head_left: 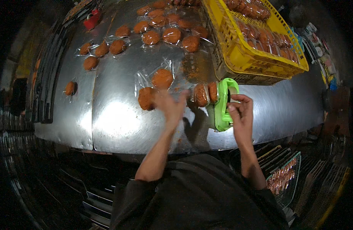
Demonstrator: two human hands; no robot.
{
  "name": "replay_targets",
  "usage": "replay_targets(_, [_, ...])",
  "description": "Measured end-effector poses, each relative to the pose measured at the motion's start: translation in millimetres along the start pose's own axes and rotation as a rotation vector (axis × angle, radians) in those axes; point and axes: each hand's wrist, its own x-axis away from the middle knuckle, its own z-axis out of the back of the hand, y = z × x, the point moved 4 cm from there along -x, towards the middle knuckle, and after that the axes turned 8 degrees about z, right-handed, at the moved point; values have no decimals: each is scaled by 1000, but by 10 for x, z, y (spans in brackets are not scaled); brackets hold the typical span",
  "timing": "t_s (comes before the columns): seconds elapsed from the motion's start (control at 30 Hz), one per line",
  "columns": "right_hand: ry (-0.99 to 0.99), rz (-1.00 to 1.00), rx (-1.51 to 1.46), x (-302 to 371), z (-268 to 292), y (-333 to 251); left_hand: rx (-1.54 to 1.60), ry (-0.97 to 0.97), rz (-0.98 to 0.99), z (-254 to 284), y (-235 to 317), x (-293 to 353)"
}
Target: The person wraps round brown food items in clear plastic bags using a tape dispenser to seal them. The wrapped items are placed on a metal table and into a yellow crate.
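Green dispenser, long axis front to back

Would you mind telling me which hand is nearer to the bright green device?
Right: the right hand is at the green device, over its right side. The left hand is farther away, to the device's left, beside a brown bun.

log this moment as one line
left hand: motion-blurred, near wrapped buns | right hand: at green device | yellow crate: holds packed buns
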Motion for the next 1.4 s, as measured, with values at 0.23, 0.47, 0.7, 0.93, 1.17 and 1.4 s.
replay_targets(0.23, [-367, -31, 33, 282, -590, 110, -422, -130, 359, 753, -345, -346])
replay_targets(0.47, [-343, -39, 55, 459, -1069, 702, 575, -610, 393, 695, -246, 270])
replay_targets(0.7, [-147, -119, 19, 657, -1026, 679, 1135, -629, 780, 884, -198, 572])
replay_targets(0.93, [-115, 5, -212, 697, -987, -173, 746, -416, 184, 1118, 391, 491])
replay_targets(1.17, [56, 218, -15, 559, -593, -769, 825, -120, -205, 1563, 821, 565])
replay_targets(1.4, [-22, 243, -472, 555, -746, -824, 563, -735, 270, 1502, 753, 501])
